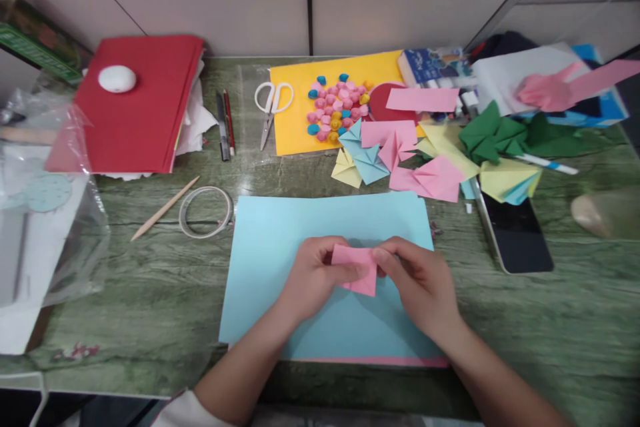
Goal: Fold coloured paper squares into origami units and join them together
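We find both hands at lower centre of the frame, over a light blue sheet (280,240) that serves as a work mat on the green tabletop (150,293). The left hand (313,277) and right hand (417,280) each have their grip closed on a pink folded paper (356,272), pinching opposite edges, apparently to steady a crease. Finished folded paper pieces (400,160) lie at upper right, with scissors (273,107) above the sheet.
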Motion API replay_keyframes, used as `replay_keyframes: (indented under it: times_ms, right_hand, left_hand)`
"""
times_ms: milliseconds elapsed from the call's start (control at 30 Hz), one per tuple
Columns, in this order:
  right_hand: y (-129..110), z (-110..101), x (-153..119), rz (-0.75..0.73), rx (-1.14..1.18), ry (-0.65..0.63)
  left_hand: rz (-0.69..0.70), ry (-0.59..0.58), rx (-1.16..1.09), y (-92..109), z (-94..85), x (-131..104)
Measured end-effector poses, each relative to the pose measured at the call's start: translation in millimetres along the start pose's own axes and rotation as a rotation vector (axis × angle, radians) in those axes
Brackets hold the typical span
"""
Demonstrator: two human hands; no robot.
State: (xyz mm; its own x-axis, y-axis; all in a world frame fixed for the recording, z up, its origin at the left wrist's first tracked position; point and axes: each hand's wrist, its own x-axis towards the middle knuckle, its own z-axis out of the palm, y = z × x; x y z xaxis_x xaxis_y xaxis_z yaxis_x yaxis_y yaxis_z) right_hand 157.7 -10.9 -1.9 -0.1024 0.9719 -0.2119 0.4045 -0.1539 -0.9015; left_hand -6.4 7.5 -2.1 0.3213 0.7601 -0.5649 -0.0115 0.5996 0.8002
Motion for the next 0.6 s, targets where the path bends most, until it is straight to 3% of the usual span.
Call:
replay_keyframes:
  times_ms: [100, 267, 367, 600]
  right_hand:
    - [0.3, 3.1, -0.1, -0.009, -0.051, 0.013]
    - [-0.1, 0.8, 3.5, 0.015, 0.051, -0.029]
    - [-1.3, -1.2, 4.4, 0.021, 0.057, 0.018]
    - [0.4, -0.9, 1.6, -0.065, -0.069, 0.052]
  left_hand:
    - [0.001, -0.008, 0.018, -0.8, -0.9, 1.3]
    - [0.030, -0.027, 0.060, -1.6, -1.7, 3.2]
    - [0.049, -0.025, 0.057, -2.1, -0.5, 2.8]
    - [0.066, 0.075, 0.175, -0.3, 3.1, 1.0]
